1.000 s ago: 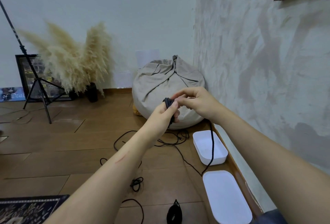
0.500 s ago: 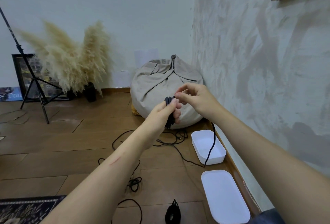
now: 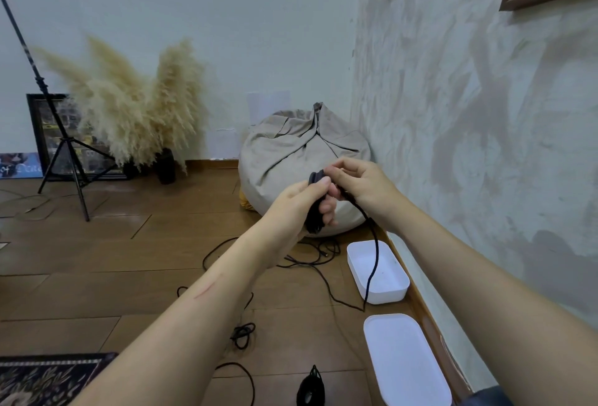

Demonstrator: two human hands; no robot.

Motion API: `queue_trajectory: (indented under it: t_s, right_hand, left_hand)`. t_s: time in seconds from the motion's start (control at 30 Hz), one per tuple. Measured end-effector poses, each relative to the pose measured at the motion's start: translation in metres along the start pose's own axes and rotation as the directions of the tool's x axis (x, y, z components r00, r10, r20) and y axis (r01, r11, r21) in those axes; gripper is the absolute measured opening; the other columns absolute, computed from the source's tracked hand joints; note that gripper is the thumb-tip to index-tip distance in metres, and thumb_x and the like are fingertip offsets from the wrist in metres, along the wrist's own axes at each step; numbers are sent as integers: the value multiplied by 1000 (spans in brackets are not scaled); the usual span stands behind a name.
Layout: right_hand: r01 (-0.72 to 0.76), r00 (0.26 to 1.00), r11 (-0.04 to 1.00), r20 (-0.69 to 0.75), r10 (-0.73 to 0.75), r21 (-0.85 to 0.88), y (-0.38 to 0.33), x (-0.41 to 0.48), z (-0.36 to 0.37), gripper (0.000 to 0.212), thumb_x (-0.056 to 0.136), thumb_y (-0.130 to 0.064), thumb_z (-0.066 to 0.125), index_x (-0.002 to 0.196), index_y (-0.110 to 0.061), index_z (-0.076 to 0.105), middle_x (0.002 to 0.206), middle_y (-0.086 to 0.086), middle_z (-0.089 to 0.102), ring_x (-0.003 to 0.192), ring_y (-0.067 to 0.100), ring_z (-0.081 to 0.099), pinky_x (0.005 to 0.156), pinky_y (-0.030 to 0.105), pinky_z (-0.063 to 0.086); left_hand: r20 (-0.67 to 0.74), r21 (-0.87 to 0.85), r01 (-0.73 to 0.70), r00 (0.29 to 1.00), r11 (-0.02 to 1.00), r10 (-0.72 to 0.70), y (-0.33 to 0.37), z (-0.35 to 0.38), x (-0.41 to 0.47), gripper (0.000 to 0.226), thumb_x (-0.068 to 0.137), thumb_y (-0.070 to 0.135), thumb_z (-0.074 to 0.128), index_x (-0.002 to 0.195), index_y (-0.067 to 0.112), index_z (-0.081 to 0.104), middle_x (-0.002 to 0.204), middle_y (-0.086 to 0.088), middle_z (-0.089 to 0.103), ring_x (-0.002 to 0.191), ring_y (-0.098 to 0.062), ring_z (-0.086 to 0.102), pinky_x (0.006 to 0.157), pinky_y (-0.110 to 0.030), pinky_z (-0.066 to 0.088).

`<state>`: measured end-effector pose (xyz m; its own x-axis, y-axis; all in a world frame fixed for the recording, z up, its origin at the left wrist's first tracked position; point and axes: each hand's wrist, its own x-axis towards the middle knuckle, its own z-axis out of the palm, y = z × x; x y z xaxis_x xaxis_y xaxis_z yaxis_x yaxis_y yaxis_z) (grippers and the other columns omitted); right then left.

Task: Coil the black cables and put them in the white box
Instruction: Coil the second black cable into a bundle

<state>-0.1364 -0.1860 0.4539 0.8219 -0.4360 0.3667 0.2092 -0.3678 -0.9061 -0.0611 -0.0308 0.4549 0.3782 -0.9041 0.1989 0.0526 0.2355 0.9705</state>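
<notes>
Braided black cable (image 3: 375, 253) swung left across white box (image 3: 388, 295), I note; right hand (image 3: 365, 187) pinches it, left hand (image 3: 297, 201) clenches coiled bundle (image 3: 314, 219).

Smooth white plastic box (image 3: 377, 276) on glossy wood floor (image 3: 97, 260)

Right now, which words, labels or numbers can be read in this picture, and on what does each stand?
"of Dea": blurred pale lettering on the blue poster at the left edge; the rest is unreadable.
Dark framed picture: marks too blurred to read.
No text elsewhere.
</notes>
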Motion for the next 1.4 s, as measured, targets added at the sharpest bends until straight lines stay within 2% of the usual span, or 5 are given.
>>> queue_trajectory:
  t_s: [0.13,0.37,0.77,0.93,1.4]
  right_hand:
    - [-46,995,987,83,60,-156,5,-2,-2,27,104,-15,51,128,-16,64,112,18,71,97,21,66,93,43,51]
    - [-102,983,979,131,125,-174,15,-10,37,29,105,-6,39,89,-14,61,72,4,61,61,16,56,65,33,47]
    - [-97,850,896,431,301,-434,-17,-13,42,14,102,-16,53,104,-8,64,79,4,70,57,11,57,60,24,44]
    - [267,955,611,289,-65,-746,-23,-1,24,19,98,-23,58,99,-28,76,78,-8,70,72,9,59,73,31,45]
    - [66,998,919,41,-54,-389,-14,2,-8,20,78,-33,81,77,-20,65,56,-14,47,59,7,40,59,26,35]
  left_hand:
    - [-55,-57,-55,997,997,52,3,-8,3,25,110,23,39,95,8,54,66,2,43,61,-13,46,72,-30,49]
    - [-107,-128,-155,984,980,142,14,2,6,20,109,21,43,102,5,52,70,1,48,65,-13,51,71,-28,49]
    - [-465,622,-15,797,783,385,-18,-58,18,27,107,37,44,112,11,52,105,-3,59,98,-20,56,85,-38,43]
    - [-328,586,0,914,810,238,-35,-48,21,29,109,34,41,103,11,57,89,-1,58,82,-14,54,74,-31,44]
    - [50,312,-85,996,946,73,-22,-26,8,32,100,43,54,104,11,56,78,4,48,78,-16,50,84,-33,47]
